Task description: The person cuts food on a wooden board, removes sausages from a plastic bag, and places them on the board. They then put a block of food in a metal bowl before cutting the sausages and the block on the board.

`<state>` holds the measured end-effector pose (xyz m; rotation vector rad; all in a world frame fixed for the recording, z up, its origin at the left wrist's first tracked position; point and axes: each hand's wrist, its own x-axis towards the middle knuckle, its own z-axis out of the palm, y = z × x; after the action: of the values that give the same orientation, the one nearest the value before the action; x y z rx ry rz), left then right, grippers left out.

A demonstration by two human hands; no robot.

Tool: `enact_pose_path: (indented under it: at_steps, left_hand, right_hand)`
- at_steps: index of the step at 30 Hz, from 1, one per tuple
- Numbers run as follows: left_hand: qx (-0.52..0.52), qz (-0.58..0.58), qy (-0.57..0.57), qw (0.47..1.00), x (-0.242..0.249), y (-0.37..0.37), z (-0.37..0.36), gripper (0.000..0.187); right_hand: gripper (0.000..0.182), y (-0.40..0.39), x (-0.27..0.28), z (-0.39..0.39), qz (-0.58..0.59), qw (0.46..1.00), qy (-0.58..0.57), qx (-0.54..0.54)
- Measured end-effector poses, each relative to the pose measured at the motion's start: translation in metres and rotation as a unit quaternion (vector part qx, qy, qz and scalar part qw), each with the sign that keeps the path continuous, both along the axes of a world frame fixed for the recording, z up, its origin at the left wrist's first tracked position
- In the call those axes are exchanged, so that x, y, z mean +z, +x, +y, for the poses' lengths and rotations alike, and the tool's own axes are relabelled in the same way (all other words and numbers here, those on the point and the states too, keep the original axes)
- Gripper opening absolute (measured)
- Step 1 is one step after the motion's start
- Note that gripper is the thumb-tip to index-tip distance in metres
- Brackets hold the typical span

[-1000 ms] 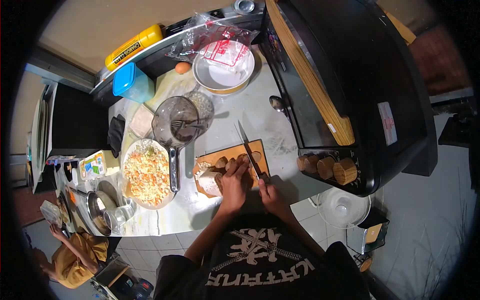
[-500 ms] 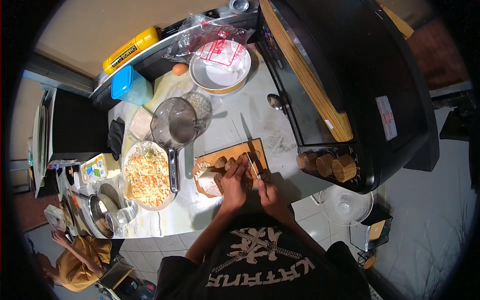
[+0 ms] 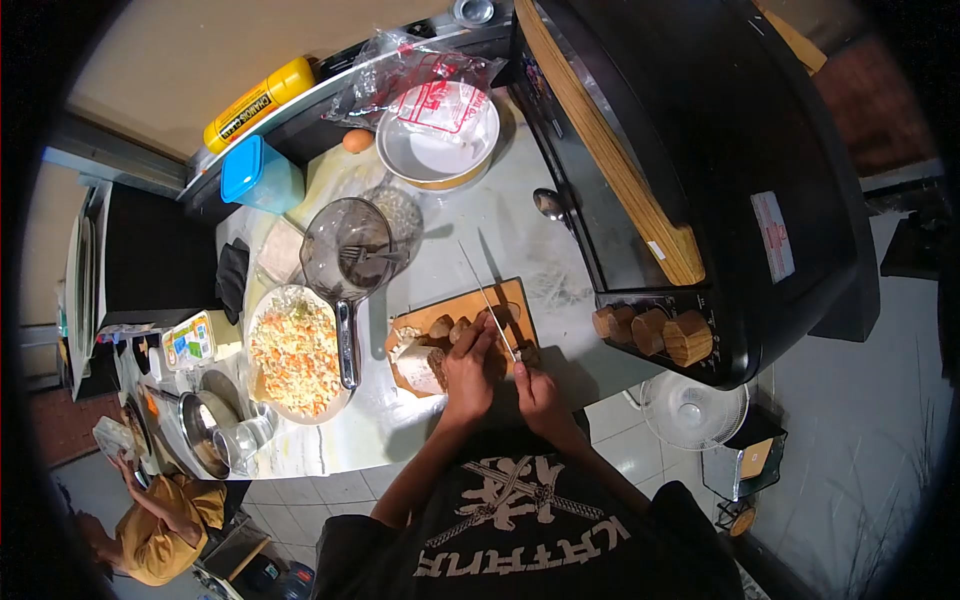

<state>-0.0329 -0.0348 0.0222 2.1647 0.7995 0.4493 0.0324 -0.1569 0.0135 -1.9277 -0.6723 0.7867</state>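
Knife (image 3: 487, 298) has come up off the flat: a second ago the blade lay low across the cutting board (image 3: 462, 322), now it's tilted, tip raised toward the back of the table (image 3: 520, 235), heel near the food. My right hand (image 3: 535, 385) has fingers closed round the handle. My left hand (image 3: 468, 365) is curled down on the brown chunks (image 3: 448, 327), pinning them at mid-board. Board hasn't shifted. Reads as mid-stroke, between cuts. Pan of rice (image 3: 293, 347) sits just left of the board.
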Motion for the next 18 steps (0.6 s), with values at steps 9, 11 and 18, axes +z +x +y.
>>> enact_pose_path:
  at_steps: [9, 11, 18]
  left_hand:
    - [-0.004, 0.011, 0.021, 1.000, -0.001, 0.000, -0.001, 0.054]
    - [-0.005, 0.014, 0.030, 0.999, -0.004, -0.001, -0.001, 0.053]
    - [0.002, 0.019, 0.013, 1.000, -0.002, 0.000, -0.001, 0.051]
  right_hand:
    - [0.038, 0.001, 0.010, 0.001, 0.034, 0.999, -0.009, 0.000]
    - [0.038, 0.001, 0.010, 0.000, 0.056, 0.997, -0.045, 0.014]
    - [0.039, -0.001, 0.012, 0.003, 0.074, 0.996, -0.037, 0.014]
